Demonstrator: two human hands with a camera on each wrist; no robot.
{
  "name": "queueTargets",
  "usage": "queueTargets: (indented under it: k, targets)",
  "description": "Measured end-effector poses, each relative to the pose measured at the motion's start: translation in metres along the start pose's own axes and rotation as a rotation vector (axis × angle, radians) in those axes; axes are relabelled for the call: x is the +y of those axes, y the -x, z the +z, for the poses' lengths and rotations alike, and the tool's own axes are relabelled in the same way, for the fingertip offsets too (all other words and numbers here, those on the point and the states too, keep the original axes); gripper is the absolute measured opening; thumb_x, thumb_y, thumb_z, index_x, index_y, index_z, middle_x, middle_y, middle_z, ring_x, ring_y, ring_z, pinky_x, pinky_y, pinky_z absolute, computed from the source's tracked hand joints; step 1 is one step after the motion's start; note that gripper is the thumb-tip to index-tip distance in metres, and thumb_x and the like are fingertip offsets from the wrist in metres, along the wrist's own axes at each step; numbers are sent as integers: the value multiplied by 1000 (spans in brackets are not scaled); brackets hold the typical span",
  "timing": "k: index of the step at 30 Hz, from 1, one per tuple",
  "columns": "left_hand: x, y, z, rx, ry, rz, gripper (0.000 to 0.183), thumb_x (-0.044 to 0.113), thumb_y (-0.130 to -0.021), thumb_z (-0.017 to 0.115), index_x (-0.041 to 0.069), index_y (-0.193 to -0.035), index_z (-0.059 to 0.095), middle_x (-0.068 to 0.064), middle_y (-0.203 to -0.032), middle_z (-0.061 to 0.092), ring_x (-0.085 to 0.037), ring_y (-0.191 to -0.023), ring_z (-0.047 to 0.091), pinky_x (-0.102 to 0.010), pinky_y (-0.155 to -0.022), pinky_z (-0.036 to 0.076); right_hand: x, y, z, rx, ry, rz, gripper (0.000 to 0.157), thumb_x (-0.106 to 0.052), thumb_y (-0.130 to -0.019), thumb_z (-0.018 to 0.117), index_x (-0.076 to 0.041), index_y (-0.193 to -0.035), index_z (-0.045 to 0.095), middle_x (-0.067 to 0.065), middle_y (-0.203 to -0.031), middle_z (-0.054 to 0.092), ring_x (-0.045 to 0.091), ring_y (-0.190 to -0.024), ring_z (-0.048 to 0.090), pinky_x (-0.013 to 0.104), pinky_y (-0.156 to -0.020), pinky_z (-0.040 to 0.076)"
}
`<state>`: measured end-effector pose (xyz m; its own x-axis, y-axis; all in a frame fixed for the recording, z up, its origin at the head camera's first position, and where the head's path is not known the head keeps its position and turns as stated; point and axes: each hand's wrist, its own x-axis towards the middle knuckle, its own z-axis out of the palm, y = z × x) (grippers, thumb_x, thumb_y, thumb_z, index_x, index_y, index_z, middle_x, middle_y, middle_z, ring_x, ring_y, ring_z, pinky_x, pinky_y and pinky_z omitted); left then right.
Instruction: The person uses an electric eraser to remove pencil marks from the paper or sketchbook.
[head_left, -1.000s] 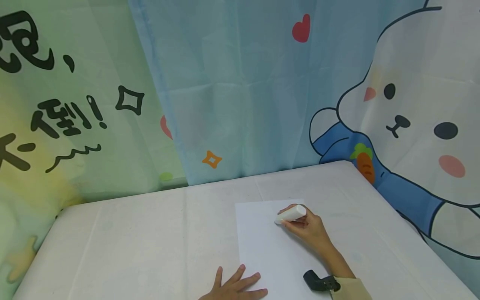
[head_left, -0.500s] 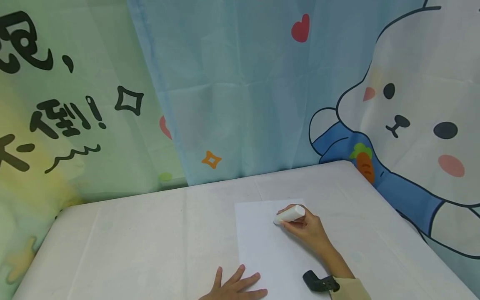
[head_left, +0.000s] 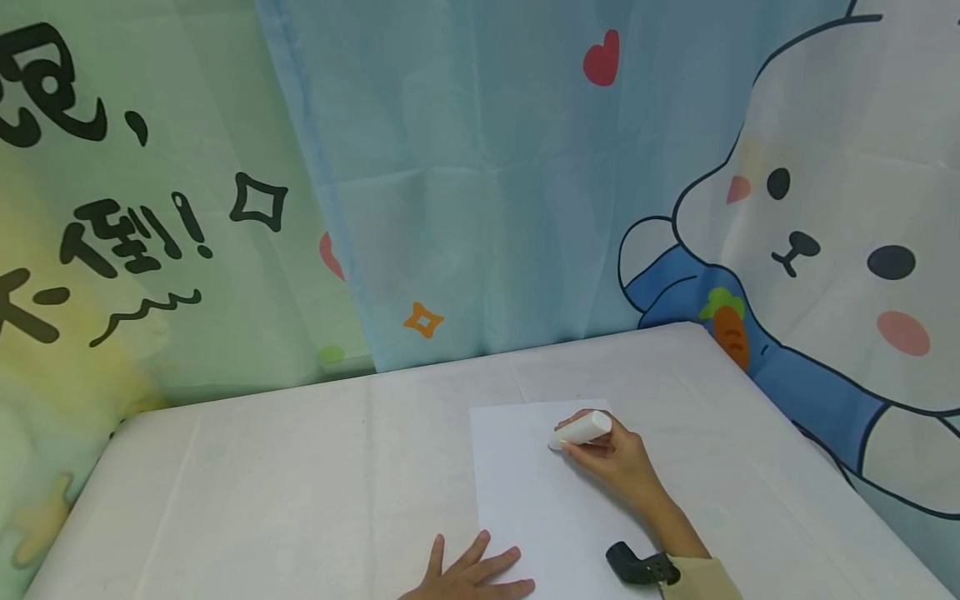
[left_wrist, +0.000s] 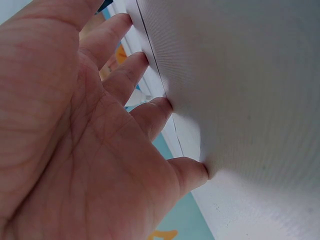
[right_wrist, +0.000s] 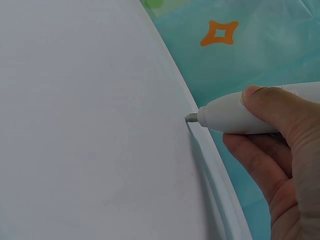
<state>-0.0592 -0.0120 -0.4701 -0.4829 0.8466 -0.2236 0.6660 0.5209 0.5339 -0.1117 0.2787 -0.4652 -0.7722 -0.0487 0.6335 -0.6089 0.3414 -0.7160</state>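
My right hand (head_left: pixel 621 461) pinches a thick white pen-shaped tool (head_left: pixel 587 427) over the upper part of a white sheet of paper (head_left: pixel 513 492). In the right wrist view, thumb and fingers hold the tool's tapered white body (right_wrist: pixel 232 113), and its short metal tip (right_wrist: pixel 191 118) points at the paper's surface. No mark shows around the tip. My left hand (head_left: pixel 477 577) lies with fingers spread at the sheet's lower left, fingertips down. Seen from the left wrist, the palm (left_wrist: pixel 100 150) is raised while the fingertips press on the white surface, and nothing is held.
A white-covered table (head_left: pixel 262 483) carries the sheet. Behind it hangs a printed curtain (head_left: pixel 480 183) with a cartoon bear, hearts and writing. A black wrist camera (head_left: pixel 637 564) sits at the right sleeve (head_left: pixel 701 577), over the sheet's right side.
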Motion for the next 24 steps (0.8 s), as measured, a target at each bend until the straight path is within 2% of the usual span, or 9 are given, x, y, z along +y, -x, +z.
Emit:
queueTargets:
  k: [10,24]
  targets:
    - [-2,-1,2,-2,5,13,58,57,-92,53,46,-147,38,13,-159,27,-33,-147,21,-77,-100,18,1,1,-1,8,29,7,44,26,-66,72,12,-106,58,24,-93,69,-4,-95,64,15,-74,53]
    - [-1,-1,1,10,1,18,57,56,-93,53,45,-147,39,12,-158,28,-33,-147,22,-77,-99,18,2,1,-4,37,77,11,44,26,-65,73,13,-105,59,28,-92,67,-4,-92,64,13,-72,52]
